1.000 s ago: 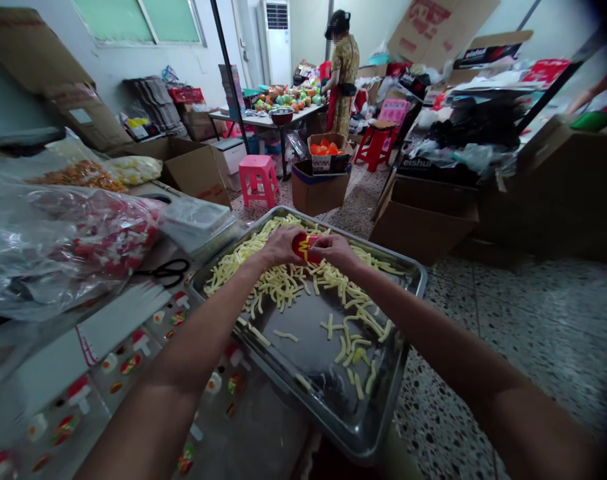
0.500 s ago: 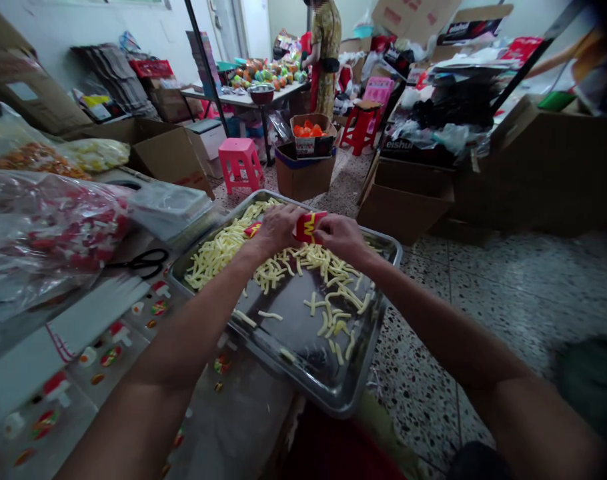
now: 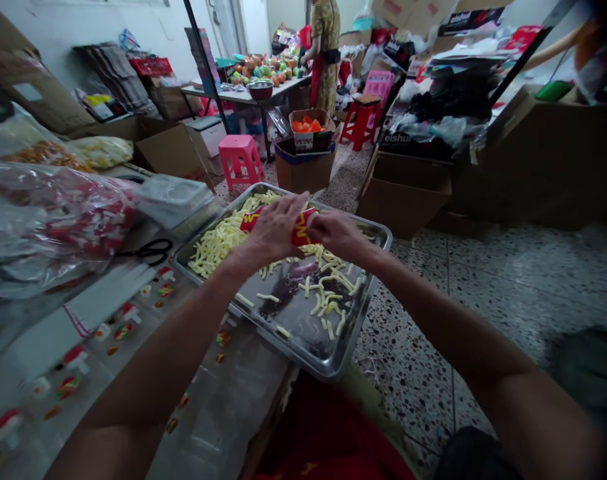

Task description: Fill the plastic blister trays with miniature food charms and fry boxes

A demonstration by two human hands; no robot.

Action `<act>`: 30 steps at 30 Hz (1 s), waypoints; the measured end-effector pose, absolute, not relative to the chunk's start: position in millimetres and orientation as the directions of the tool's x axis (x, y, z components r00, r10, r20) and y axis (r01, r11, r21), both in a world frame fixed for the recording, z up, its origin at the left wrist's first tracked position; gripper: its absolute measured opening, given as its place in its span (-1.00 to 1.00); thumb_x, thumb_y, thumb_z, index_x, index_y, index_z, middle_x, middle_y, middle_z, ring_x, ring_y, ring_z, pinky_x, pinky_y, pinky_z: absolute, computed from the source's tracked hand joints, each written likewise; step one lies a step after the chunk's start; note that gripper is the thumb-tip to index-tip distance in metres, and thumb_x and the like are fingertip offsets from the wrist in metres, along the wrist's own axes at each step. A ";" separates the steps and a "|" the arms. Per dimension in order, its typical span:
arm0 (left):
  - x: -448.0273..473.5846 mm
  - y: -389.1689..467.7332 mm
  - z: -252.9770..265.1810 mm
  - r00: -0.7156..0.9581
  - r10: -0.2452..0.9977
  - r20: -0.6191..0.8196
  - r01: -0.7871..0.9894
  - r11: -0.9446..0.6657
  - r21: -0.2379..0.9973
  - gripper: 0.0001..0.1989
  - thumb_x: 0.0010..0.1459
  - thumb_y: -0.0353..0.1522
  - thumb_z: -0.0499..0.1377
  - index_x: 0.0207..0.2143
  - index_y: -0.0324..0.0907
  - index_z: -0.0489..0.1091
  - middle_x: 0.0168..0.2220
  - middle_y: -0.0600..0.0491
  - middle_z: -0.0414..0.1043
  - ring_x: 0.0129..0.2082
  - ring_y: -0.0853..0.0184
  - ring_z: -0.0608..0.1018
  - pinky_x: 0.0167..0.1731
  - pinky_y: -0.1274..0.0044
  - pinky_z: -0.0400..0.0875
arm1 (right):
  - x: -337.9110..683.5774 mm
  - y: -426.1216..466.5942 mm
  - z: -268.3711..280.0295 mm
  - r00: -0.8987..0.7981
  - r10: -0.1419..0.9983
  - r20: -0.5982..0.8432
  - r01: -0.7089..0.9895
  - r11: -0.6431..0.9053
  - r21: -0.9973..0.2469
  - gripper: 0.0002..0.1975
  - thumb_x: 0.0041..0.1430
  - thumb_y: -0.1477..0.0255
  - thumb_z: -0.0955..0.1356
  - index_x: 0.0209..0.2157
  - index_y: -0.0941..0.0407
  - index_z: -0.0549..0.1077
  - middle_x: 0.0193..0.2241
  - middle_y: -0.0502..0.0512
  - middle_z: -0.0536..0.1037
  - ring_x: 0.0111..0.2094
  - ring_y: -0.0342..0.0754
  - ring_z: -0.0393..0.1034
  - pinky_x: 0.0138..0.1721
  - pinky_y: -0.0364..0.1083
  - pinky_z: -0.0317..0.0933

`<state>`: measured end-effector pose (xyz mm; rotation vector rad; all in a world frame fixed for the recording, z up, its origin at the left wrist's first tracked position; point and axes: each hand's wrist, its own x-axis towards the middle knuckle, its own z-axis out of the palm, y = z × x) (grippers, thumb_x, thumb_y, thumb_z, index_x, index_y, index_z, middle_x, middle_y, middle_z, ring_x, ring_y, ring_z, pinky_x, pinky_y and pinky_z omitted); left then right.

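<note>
Above the metal tray (image 3: 328,367) of pale fries, my hands meet at a small red fries carton (image 3: 302,232) with a yellow logo. My left hand (image 3: 276,230) is around the carton's left side, its fingers extended above and its thumb below; the palm side is hidden. The curled fingers of my right hand (image 3: 336,235) pinch the carton's right edge. A second red carton (image 3: 249,219) with a yellow mark shows just left of my left hand, over the fries. Fries (image 3: 211,248) are heaped at the tray's left and far side, with loose ones scattered at the right.
Black scissors (image 3: 151,250) and a clear bag of red pieces (image 3: 83,217) lie left of the tray. Small food-shaped pieces (image 3: 123,331) line the table nearby. Beyond are a pink stool (image 3: 241,160), cardboard boxes (image 3: 406,193) and a person (image 3: 326,57) at another table.
My left hand's fingers have risen and straightened over the carton. The carton has shifted slightly left and now tilts. The view has moved a little, and both hands remain over the tray.
</note>
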<state>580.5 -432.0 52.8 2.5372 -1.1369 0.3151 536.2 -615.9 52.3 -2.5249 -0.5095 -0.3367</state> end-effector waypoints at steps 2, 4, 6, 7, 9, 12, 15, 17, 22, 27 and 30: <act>553.2 -440.2 53.1 0.712 -0.629 0.312 -0.699 -0.674 0.238 -0.12 -0.04 -0.41 0.35 0.32 -0.28 0.08 0.21 -0.23 0.26 0.23 -0.02 0.31 0.22 0.26 0.22 | 524.8 -607.5 62.6 0.853 0.406 0.328 0.513 -0.770 -0.380 -0.87 0.18 0.55 0.37 -0.40 0.18 0.57 -0.33 0.12 0.57 -0.33 -0.08 0.32 -0.29 -0.12 0.05; 533.1 -437.2 47.1 0.809 -0.518 0.279 -0.585 -0.758 0.290 -0.22 -0.04 -0.48 0.29 0.26 -0.30 0.15 0.16 -0.24 0.32 0.17 0.01 0.39 0.16 0.30 0.31 | 514.1 -610.8 68.9 0.847 0.457 0.271 0.529 -0.771 -0.355 -0.85 0.24 0.48 0.37 -0.38 0.15 0.60 -0.37 0.11 0.58 -0.35 -0.08 0.32 -0.30 -0.11 0.04; 519.4 -420.4 39.4 0.871 -0.421 0.253 -0.487 -0.807 0.334 -0.16 -0.10 -0.46 0.33 0.26 -0.27 0.15 0.19 -0.23 0.30 0.19 0.01 0.39 0.16 0.32 0.32 | 504.0 -625.7 68.4 0.899 0.416 0.138 0.437 -0.826 -0.355 -0.81 0.25 0.35 0.41 -0.38 0.11 0.64 -0.47 0.06 0.56 -0.44 -0.11 0.30 -0.37 -0.10 0.01; 513.5 -408.0 36.4 0.893 -0.377 0.247 -0.445 -0.823 0.353 -0.12 -0.12 -0.43 0.36 0.27 -0.25 0.13 0.22 -0.22 0.28 0.21 0.01 0.38 0.18 0.31 0.31 | 498.7 -635.5 65.2 0.930 0.363 0.059 0.361 -0.870 -0.336 -0.80 0.22 0.29 0.43 -0.39 0.09 0.65 -0.51 0.05 0.55 -0.49 -0.11 0.29 -0.41 -0.09 -0.01; 500.2 -380.0 33.8 0.935 -0.272 0.228 -0.344 -0.854 0.392 -0.09 -0.09 -0.34 0.39 0.29 -0.21 0.09 0.25 -0.21 0.27 0.23 0.02 0.37 0.20 0.30 0.29 | 486.0 -653.5 53.2 0.968 0.243 -0.070 0.220 -0.946 -0.237 -0.81 0.14 0.25 0.48 -0.42 0.07 0.65 -0.52 0.07 0.56 -0.51 -0.08 0.31 -0.46 -0.08 -0.04; 474.4 -343.3 36.7 0.975 -0.134 0.176 -0.196 -0.893 0.405 -0.09 -0.04 -0.20 0.38 0.30 -0.22 0.08 0.23 -0.21 0.30 0.17 -0.01 0.43 0.13 0.26 0.35 | 463.6 -663.5 27.1 0.984 0.131 -0.121 0.128 -0.991 -0.037 -0.80 0.13 0.27 0.46 -0.41 0.11 0.65 -0.44 0.20 0.60 -0.44 0.03 0.41 -0.46 -0.06 0.03; 447.3 -320.0 40.5 0.975 -0.061 0.215 -0.142 -0.913 0.382 -0.09 -0.04 -0.18 0.38 0.30 -0.19 0.09 0.21 -0.20 0.32 0.14 -0.04 0.46 0.09 0.23 0.39 | 446.6 -655.2 4.6 0.994 0.090 -0.061 0.093 -0.995 0.048 -0.77 0.18 0.31 0.39 -0.38 0.15 0.65 -0.39 0.28 0.61 -0.39 0.08 0.46 -0.39 -0.04 0.12; 432.2 -308.6 41.2 0.965 -0.030 0.259 -0.130 -0.916 0.379 -0.09 -0.04 -0.17 0.37 0.30 -0.16 0.09 0.22 -0.20 0.32 0.15 -0.05 0.45 0.09 0.20 0.39 | 442.8 -649.6 -3.0 0.999 0.044 -0.030 0.044 -0.999 0.023 -0.80 0.14 0.35 0.37 -0.38 0.13 0.64 -0.39 0.25 0.62 -0.37 0.07 0.47 -0.36 -0.04 0.14; 407.2 -284.8 38.6 0.962 0.038 0.271 -0.070 -0.923 0.379 -0.09 0.00 -0.12 0.36 0.33 -0.07 0.05 0.19 -0.16 0.34 0.14 -0.07 0.46 0.06 0.18 0.43 | 452.1 -658.2 5.3 0.999 -0.040 0.021 -0.039 -0.999 -0.034 -0.84 0.04 0.35 0.39 -0.40 0.11 0.60 -0.45 0.15 0.58 -0.41 0.04 0.43 -0.42 -0.07 0.06; 400.9 -281.2 30.7 0.961 0.059 0.270 -0.051 -0.923 0.381 -0.10 0.01 -0.09 0.34 0.33 -0.04 0.04 0.23 -0.09 0.30 0.17 -0.06 0.43 0.10 0.17 0.40 | 468.0 -659.7 19.6 0.945 0.296 0.139 0.324 -0.907 -0.270 -0.94 0.00 0.48 0.42 -0.40 0.11 0.56 -0.41 0.07 0.58 -0.36 -0.04 0.39 -0.34 -0.11 0.11; 403.2 -291.8 28.9 0.967 -0.002 0.257 -0.102 -0.921 0.375 -0.07 -0.01 -0.11 0.35 0.35 -0.06 0.02 0.26 -0.10 0.27 0.19 -0.04 0.40 0.12 0.23 0.39 | 480.0 -647.0 19.6 0.731 0.664 0.161 0.677 -0.674 -0.294 -0.94 -0.01 0.53 0.44 -0.42 0.10 0.54 -0.30 0.08 0.61 -0.20 0.01 0.37 -0.15 -0.06 0.15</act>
